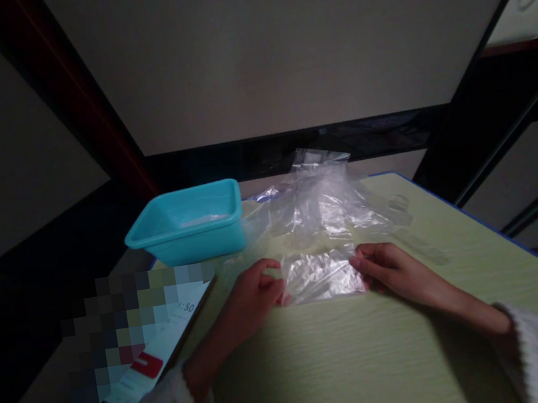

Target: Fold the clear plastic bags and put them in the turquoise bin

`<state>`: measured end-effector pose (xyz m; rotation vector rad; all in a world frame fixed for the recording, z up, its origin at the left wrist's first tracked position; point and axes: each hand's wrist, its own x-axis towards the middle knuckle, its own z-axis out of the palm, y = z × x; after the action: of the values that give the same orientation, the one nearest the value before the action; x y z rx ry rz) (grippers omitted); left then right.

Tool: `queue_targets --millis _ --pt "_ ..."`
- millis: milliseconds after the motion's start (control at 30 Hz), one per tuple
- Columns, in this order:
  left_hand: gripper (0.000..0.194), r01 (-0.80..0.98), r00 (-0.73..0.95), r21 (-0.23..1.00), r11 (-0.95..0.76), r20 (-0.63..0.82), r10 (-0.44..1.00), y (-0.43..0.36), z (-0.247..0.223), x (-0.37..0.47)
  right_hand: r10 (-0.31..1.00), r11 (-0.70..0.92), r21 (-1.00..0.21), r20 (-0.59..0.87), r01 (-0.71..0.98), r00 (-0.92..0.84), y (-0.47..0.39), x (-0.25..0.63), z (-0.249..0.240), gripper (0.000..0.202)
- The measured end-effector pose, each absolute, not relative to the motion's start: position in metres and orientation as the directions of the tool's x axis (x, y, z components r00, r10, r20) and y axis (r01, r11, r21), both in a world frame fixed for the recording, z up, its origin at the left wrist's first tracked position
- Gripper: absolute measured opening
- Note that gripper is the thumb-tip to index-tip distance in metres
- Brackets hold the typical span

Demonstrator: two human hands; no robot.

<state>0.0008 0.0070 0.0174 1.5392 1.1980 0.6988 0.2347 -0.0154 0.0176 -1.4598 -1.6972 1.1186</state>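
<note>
A clear plastic bag [321, 276], flat and roughly rectangular, is stretched between my two hands just above or on the table. My left hand [258, 290] pinches its left edge between thumb and fingers. At the opposite edge, my right hand [384, 268] grips the plastic with the thumb on top. Right behind it lies a loose heap of clear plastic bags [327, 203], crumpled and overlapping. Whether the held bag has anything inside, I cannot tell.
A turquoise plastic basin [199, 242] stands at the back left, with something pale inside. At the left edge a device with a lit screen [167, 334] lies partly blurred out. The pale table [325, 375] has a blue edge, and a light panel [271, 46] rises behind it.
</note>
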Motion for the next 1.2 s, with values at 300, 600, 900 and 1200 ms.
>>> queue_targets --millis 300,600,900,1200 --pt "0.042 0.333 0.295 0.943 0.021 -0.125 0.947 0.005 0.013 0.0 0.995 0.007 -0.866 -0.044 0.5 -0.09 -0.012 0.231 0.012 0.03" --pt "0.039 0.286 0.223 0.958 0.004 -0.071 0.972 0.005 0.006 0.003 0.998 0.052 -0.888 0.057 0.457 -0.004 -0.015 0.228 0.009 0.026" --pt "0.059 0.348 0.202 0.937 -0.034 -0.04 0.978 0.003 0.006 0.005 0.98 0.173 -0.798 0.2 0.577 -0.018 -0.014 0.226 0.001 0.023" --pt "0.06 0.343 0.196 0.938 -0.038 -0.032 0.98 0.003 0.003 0.005 0.852 0.475 -0.474 0.459 0.741 -0.252 -0.022 0.24 0.013 0.018"
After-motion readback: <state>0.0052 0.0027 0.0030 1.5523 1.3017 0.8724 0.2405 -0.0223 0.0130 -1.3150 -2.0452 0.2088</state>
